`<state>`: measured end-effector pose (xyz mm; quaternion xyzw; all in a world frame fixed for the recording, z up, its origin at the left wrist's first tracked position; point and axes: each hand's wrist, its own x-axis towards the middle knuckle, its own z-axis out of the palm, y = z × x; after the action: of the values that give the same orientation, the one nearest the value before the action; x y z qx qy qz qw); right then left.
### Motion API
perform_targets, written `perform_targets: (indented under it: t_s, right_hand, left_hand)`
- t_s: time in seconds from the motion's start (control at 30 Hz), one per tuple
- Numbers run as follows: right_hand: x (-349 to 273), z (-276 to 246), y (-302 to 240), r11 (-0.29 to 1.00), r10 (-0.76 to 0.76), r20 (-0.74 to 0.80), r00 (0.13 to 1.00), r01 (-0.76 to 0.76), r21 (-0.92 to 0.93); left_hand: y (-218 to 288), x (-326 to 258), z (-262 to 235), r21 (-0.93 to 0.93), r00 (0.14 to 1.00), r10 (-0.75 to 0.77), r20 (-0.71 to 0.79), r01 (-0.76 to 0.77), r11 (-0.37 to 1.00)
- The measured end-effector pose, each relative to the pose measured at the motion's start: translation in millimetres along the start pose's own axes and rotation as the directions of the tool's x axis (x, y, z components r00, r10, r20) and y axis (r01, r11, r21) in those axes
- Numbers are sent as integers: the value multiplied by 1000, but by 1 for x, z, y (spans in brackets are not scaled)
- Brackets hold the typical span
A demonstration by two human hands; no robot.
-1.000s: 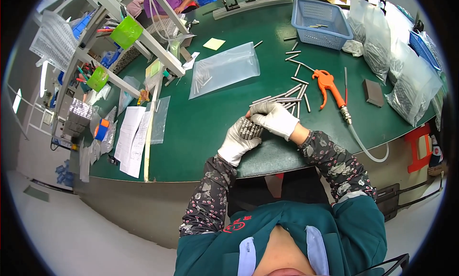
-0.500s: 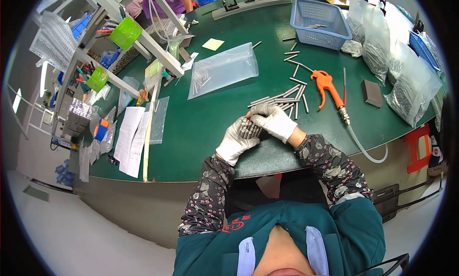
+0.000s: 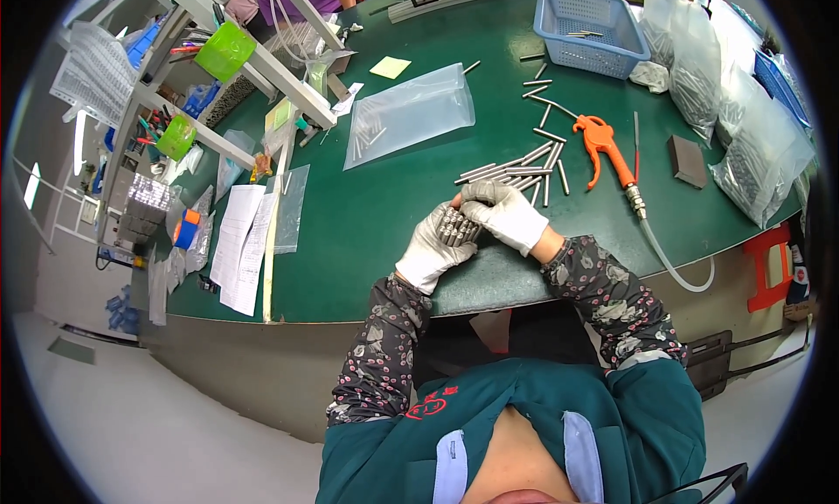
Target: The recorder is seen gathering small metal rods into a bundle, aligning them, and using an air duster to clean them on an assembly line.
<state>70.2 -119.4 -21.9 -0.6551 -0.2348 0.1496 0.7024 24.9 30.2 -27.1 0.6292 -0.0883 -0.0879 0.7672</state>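
Head view, mid frame: rod bundle (image 3: 454, 226) kept gripped by left hand (image 3: 434, 251), right hand (image 3: 507, 214) closed on top; hardly moved since before.

We see a clear plastic bag (image 3: 411, 111) lying flat on the green desk (image 3: 367, 233), near its middle, with a few thin metal rods inside. Just beyond it lies a small yellow square note (image 3: 390, 66). At the desk's right edge stand several bulging clear bags (image 3: 759, 159), packed with grey metal parts, and one more (image 3: 695, 63) beside the blue basket (image 3: 584, 19). On the left, near the desk's edge, we find white printed paper sheets (image 3: 238, 246) partly overlapping, and a flat clear sleeve (image 3: 291, 209) just beside them. Further left, off the desk, a small bright screen-like panel (image 3: 145, 194) glows white; we cannot tell what kind it is.
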Motion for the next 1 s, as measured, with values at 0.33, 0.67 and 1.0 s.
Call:
perform_targets:
  t_s: [0.33,0.67,1.0]
  right_hand:
    - [-5,1,-14,990,101,-31,994,-97,103]
    - [-12,-3,-17,964,186,62,980,-195,179]
    - [-11,-4,-15,968,167,96,981,-182,172]
  left_hand:
    - [-5,-2,-3,34,997,83,-8,-83,996]
    - [-13,-3,-11,-42,984,123,-127,-129,991]
    - [-16,0,-12,84,978,174,-115,-165,983]
